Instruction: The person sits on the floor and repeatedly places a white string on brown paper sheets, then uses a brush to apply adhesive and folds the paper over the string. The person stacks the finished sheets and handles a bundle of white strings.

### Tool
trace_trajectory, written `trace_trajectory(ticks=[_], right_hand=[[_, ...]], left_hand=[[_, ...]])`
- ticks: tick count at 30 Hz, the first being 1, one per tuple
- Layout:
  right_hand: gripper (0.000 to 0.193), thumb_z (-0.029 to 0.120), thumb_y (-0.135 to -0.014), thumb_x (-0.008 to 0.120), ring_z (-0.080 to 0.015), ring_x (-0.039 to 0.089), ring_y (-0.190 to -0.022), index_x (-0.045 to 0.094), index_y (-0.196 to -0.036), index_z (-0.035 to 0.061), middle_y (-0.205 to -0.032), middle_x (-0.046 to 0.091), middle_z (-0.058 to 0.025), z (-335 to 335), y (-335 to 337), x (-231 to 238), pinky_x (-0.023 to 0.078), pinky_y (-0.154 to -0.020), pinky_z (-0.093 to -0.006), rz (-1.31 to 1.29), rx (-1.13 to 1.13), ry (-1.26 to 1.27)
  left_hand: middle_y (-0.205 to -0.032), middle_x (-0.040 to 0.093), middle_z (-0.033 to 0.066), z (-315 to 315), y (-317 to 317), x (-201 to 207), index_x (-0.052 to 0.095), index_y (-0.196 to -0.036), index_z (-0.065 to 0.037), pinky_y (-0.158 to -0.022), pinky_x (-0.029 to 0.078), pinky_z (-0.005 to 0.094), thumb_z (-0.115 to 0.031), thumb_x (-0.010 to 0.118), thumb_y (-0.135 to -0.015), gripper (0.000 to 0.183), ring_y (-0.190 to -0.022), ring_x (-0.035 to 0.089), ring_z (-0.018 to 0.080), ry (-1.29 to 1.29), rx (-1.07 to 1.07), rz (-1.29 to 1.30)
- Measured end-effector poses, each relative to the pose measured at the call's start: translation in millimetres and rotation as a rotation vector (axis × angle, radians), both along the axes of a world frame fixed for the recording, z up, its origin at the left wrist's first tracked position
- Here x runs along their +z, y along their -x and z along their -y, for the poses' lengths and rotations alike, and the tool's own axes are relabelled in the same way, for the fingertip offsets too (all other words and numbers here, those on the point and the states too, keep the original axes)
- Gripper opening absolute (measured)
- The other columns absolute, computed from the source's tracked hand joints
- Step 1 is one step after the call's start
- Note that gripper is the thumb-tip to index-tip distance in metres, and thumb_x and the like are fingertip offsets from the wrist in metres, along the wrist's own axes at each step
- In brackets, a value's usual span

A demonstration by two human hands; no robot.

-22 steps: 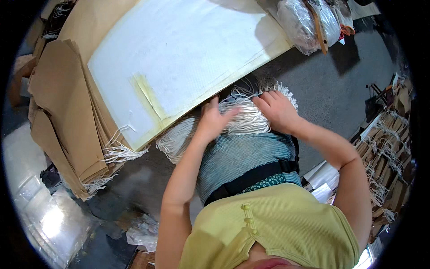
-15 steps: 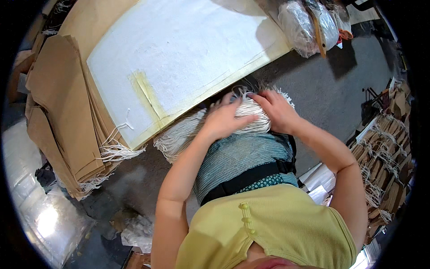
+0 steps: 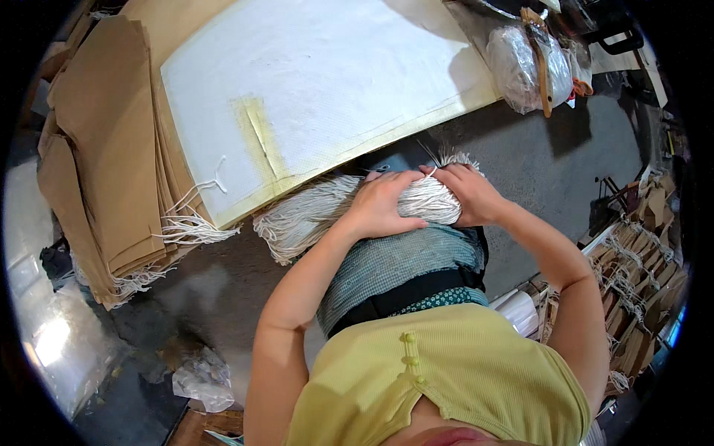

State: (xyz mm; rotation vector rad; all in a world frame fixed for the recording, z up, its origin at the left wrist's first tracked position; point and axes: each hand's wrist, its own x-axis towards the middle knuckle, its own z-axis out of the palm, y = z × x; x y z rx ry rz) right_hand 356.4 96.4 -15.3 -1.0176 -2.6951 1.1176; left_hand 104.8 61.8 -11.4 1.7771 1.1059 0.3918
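Observation:
A thick bundle of white cords (image 3: 430, 201) lies across my lap on a blue-green checked cloth (image 3: 405, 253). Its loose ends fan out to the left, below the table edge. My left hand (image 3: 385, 204) is closed over the middle of the bundle, thumb along the near side and fingertips hidden behind it. Around the right part of the bundle, my right hand (image 3: 470, 195) is closed too, its fingers over the top. Between the hands a strand crosses the bundle, and frayed ends stick up beyond my right fingers.
Ahead stands a table with a white sheet (image 3: 327, 89) and a yellowed tape strip (image 3: 260, 137). Stacked brown paper pieces (image 3: 111, 141) with white cords (image 3: 197, 229) hang at its left. A wooden-handled brush (image 3: 539, 67) rests by plastic-wrapped bundles at the far right. More corded brown paper (image 3: 639, 260) lies right.
My left hand has settled lower around the bundle, fingers closer together. My right hand has shifted slightly down along it. The whole view has also turned a little.

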Motion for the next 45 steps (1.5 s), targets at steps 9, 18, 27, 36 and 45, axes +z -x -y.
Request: trace_trajectory(ticks=[9,18,27,36,45], right_hand=[[0.088,0.021,-0.070,0.084,-0.0342,0.063,-0.111,0.039,-0.145,0.0073,-0.123,0.060,-0.0209,5,91,58,0.050,-0.096,-0.0390,-0.592,-0.383,0.267],[0.110,0.036,-0.073,0.084,-0.0384,0.041,-0.124,0.019,-0.154,-0.0001,-0.133,0.043,-0.0233,52,175,115,0.030,-0.110,-0.0429,-0.919,0.243,0.656],[0.035,0.021,-0.089,0.068,-0.0334,0.062,-0.105,0.064,-0.121,0.0078,-0.114,0.065,-0.0158,1,144,27,0.050,-0.091,-0.0424,-0.233,0.147,0.324],[0.036,0.019,-0.087,0.063,-0.0373,0.061,-0.107,0.060,-0.122,0.0076,-0.117,0.062,-0.0178,3,191,-64,0.051,-0.090,-0.0467,0.033,0.286,0.039],[0.014,0.017,-0.092,0.063,-0.0306,0.064,-0.080,0.057,-0.097,0.0062,-0.085,0.063,-0.0113,-11,198,32,0.052,-0.070,-0.0400,-0.120,0.339,0.306]], left_hand=[[-0.124,0.060,0.0186,10,36,37,0.038,-0.142,-0.005,-0.094,0.052,0.0394,-0.025,0.090,-0.056,0.103,-0.109,0.063,0.0352,-0.100,0.350,0.052],[-0.102,0.068,0.0123,124,108,148,0.062,-0.115,0.004,-0.081,0.053,0.0346,-0.016,0.060,-0.091,0.030,-0.088,0.066,0.0209,-0.135,1.050,-0.021],[-0.094,0.069,0.0114,200,203,81,0.064,-0.104,0.005,-0.079,0.054,0.0340,-0.024,0.058,-0.094,0.031,-0.081,0.066,0.0187,0.508,1.564,0.630],[-0.098,0.068,0.0115,215,249,68,0.062,-0.108,0.005,-0.082,0.053,0.0338,-0.023,0.063,-0.091,0.033,-0.086,0.066,0.0182,0.420,1.701,0.531],[-0.102,0.067,0.0117,218,263,87,0.059,-0.113,0.005,-0.084,0.053,0.0335,-0.022,0.068,-0.088,0.037,-0.091,0.065,0.0178,0.231,1.763,0.403]])
